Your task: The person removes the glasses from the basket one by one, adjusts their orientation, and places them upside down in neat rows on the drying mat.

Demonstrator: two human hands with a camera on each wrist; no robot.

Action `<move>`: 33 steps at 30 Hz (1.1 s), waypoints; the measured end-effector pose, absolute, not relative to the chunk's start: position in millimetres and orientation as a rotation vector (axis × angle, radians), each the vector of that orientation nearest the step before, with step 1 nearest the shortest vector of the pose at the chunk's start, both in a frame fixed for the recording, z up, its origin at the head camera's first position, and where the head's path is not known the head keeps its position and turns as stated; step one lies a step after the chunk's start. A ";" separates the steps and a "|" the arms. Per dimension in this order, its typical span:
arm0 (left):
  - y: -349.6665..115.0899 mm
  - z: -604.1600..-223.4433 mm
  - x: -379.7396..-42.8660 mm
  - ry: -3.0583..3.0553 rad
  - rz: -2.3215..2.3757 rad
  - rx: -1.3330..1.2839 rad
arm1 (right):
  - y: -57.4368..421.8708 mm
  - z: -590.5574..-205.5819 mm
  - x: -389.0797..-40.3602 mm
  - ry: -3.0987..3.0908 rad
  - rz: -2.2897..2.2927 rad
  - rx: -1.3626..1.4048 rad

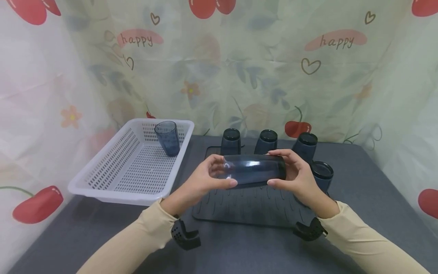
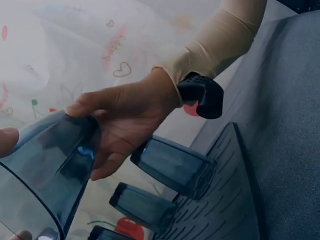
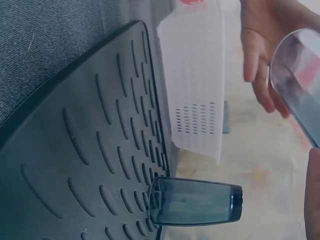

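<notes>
A blue-tinted drinking glass (image 1: 254, 169) lies sideways in the air between both hands, above a dark ridged drying mat (image 1: 246, 207). My left hand (image 1: 208, 175) holds its open rim end, thumb in front and fingers behind. At the thick base end, my right hand (image 1: 295, 175) grips with thumb below and fingers over the top. In the left wrist view the right hand (image 2: 125, 110) pinches the base of the tilted glass (image 2: 55, 165). The left fingers by the rim show in the right wrist view; the right hand there is mostly out of frame.
Several upside-down glasses (image 1: 231, 142) stand along the mat's back and right side, one close behind the right hand. To the left sits a white plastic basket (image 1: 85, 192) with one glass (image 1: 167, 139) leaning inside. Printed curtains (image 1: 219, 76) surround the grey table (image 1: 232, 247).
</notes>
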State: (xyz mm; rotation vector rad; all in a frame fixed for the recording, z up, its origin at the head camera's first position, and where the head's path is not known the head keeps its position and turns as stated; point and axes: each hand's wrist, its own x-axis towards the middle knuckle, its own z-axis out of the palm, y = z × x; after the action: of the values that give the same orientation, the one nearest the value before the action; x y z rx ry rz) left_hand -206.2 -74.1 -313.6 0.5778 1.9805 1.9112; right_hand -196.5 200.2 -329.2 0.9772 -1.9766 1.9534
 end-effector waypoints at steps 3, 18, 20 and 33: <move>-74.7 -316.2 -207.4 1.983 1.885 0.589 | 200.6 -328.8 -197.3 -1.970 1.957 0.974; -71.1 -331.6 -212.1 2.093 1.674 0.689 | 199.3 -324.1 -198.1 -1.953 2.001 0.961; -69.7 -335.3 -212.5 2.106 1.643 0.696 | 198.8 -324.3 -198.3 -1.958 2.015 0.978; -57.7 -347.4 -215.0 2.172 1.517 0.666 | 188.5 -324.4 -200.7 -1.974 2.049 1.032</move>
State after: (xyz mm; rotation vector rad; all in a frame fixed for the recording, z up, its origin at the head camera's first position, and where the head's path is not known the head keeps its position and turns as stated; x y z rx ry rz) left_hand -215.0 -57.7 -347.4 0.6662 2.1717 1.5171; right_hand -200.7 188.5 -324.4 1.0319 -1.9740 2.0487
